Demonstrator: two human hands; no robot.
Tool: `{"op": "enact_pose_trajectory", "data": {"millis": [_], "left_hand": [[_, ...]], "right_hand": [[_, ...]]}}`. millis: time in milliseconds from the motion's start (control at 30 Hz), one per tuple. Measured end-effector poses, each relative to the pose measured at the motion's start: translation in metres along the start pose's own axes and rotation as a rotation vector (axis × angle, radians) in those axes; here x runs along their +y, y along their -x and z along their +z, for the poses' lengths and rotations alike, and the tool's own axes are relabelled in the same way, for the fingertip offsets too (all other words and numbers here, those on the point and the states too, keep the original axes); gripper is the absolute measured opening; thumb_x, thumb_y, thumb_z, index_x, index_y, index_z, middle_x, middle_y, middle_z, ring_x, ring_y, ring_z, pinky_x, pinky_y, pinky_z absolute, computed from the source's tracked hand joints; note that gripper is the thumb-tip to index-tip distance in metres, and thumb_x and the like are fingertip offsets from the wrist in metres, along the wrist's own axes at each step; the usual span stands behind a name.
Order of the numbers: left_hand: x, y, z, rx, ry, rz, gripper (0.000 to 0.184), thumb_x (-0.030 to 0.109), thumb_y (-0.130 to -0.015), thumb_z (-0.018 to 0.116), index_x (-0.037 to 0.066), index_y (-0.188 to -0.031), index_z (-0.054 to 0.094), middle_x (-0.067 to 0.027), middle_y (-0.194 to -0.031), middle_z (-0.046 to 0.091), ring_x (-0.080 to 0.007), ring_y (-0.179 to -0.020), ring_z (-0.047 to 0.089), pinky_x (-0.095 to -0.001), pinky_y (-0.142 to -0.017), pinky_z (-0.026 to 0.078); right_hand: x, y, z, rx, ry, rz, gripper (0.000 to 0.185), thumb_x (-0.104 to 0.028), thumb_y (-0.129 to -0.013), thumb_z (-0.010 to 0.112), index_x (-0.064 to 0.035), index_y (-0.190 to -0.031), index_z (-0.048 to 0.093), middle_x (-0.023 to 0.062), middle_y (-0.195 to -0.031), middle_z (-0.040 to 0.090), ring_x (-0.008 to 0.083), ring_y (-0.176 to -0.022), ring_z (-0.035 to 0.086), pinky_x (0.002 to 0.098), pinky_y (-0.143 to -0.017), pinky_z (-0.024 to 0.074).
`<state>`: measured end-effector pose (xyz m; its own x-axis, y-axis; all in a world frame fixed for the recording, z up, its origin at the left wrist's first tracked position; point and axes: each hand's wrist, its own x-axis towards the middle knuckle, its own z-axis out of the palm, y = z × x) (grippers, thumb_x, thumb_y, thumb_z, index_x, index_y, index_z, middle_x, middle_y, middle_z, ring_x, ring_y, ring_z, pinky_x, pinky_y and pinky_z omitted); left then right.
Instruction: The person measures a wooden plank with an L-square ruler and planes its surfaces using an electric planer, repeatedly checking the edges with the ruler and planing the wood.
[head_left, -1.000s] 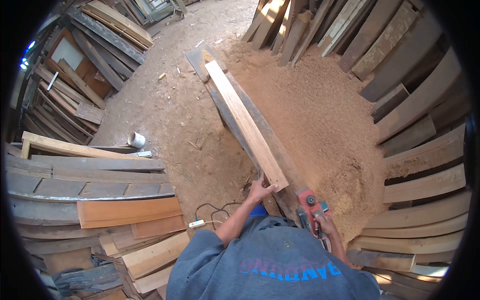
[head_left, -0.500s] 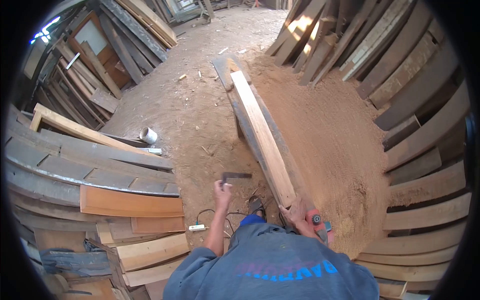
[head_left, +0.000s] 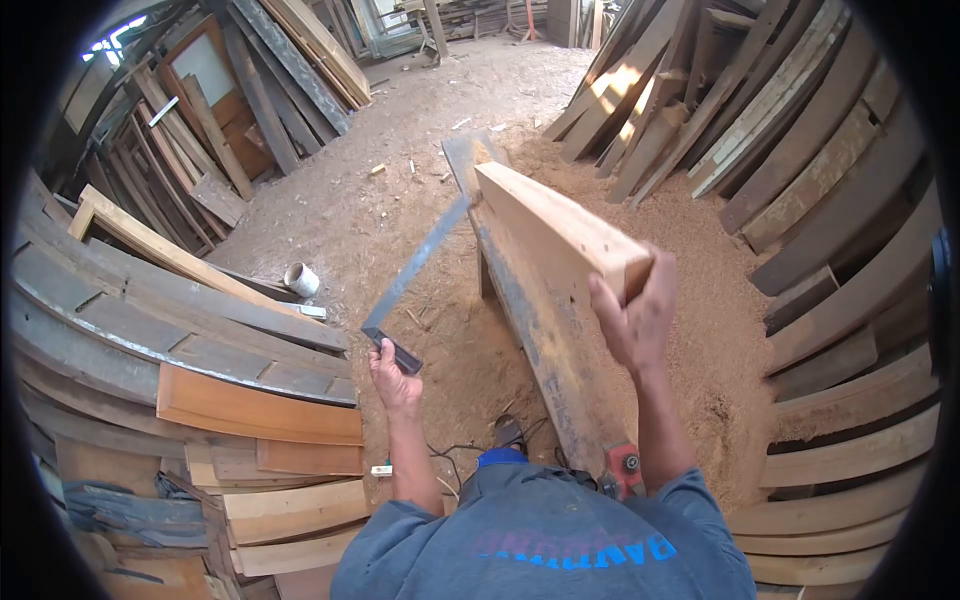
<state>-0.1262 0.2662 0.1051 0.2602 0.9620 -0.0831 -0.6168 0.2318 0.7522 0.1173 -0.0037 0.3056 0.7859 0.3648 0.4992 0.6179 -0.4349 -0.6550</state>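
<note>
2 hands are full. The left hand point(head_left: 397, 380) is wrapped around a square point(head_left: 418, 265), blade slanting up toward the bench point(head_left: 555, 360). The right hand point(head_left: 640, 318) is clamped on the beam point(head_left: 550, 228) at its near end, tilted above the bench; I cannot tell whether its far end touches. 1 red planer point(head_left: 624, 468) sits by the bench's near end.

Pale plank point(head_left: 558, 226) — tilted, near end up, metal square point(head_left: 416, 264) — dark-handled, slanting
</note>
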Motion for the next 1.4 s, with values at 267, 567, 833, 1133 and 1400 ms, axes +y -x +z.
{"op": "enact_pose_trajectory", "data": {"millis": [267,567,833,1133,1400], "left_hand": [[0.005,0.002,0.042,-0.084,0.021,0.092,0.012,0.011,-0.099,0.069,0.013,-0.108,0.062,0.002,-0.093,0.065,-0.012,-0.08,0.064,-0.0307,-0.068,0.056],[-0.003,-0.002,0.089,-0.157,-0.051,0.115,0.012,0.007,-0.099,0.069,0.008,-0.11,0.064,0.0013,-0.093,0.065,-0.0103,-0.078,0.063,-0.027,-0.068,0.054],[-0.048,-0.007,0.186,-0.379,-0.357,0.167,0.016,0.009,-0.101,0.066,0.002,-0.115,0.067,-0.0016,-0.1,0.071,-0.0089,-0.087,0.063,-0.0263,-0.079,0.054],[-0.073,-0.002,0.2,-0.462,-0.349,0.024,0.017,0.01,-0.104,0.063,-0.001,-0.117,0.065,-0.0056,-0.104,0.073,-0.01,-0.09,0.066,-0.027,-0.081,0.056],[-0.067,-0.004,0.199,-0.502,-0.379,-0.015,0.016,0.008,-0.104,0.06,-0.001,-0.117,0.063,-0.0052,-0.103,0.072,-0.0095,-0.09,0.065,-0.0264,-0.081,0.054]], "right_hand": [[-0.039,-0.062,-0.002,0.048,-0.034,-0.078,0.077,-0.049,-0.086,0.074,0.0086,-0.131,0.05,0.0231,-0.114,0.053,0.0361,-0.11,0.055,0.05,-0.097,0.0472],[-0.041,-0.058,0.0,0.013,-0.019,-0.101,0.079,-0.05,-0.086,0.074,0.0105,-0.13,0.049,0.0248,-0.116,0.052,0.0371,-0.114,0.052,0.0514,-0.1,0.0444],[-0.045,0.005,0.025,0.008,-0.073,-0.217,0.083,-0.05,-0.085,0.077,0.0088,-0.131,0.043,0.0239,-0.118,0.046,0.034,-0.112,0.048,0.0512,-0.094,0.0429],[-0.043,0.036,0.033,-0.031,-0.195,-0.234,0.09,-0.04,-0.081,0.087,0.0088,-0.138,0.038,0.026,-0.123,0.043,0.039,-0.116,0.047,0.051,-0.099,0.0418],[-0.043,0.036,0.034,-0.022,-0.181,-0.248,0.093,-0.04,-0.077,0.089,0.0083,-0.138,0.039,0.026,-0.122,0.044,0.0399,-0.115,0.048,0.0514,-0.097,0.0429]]}}
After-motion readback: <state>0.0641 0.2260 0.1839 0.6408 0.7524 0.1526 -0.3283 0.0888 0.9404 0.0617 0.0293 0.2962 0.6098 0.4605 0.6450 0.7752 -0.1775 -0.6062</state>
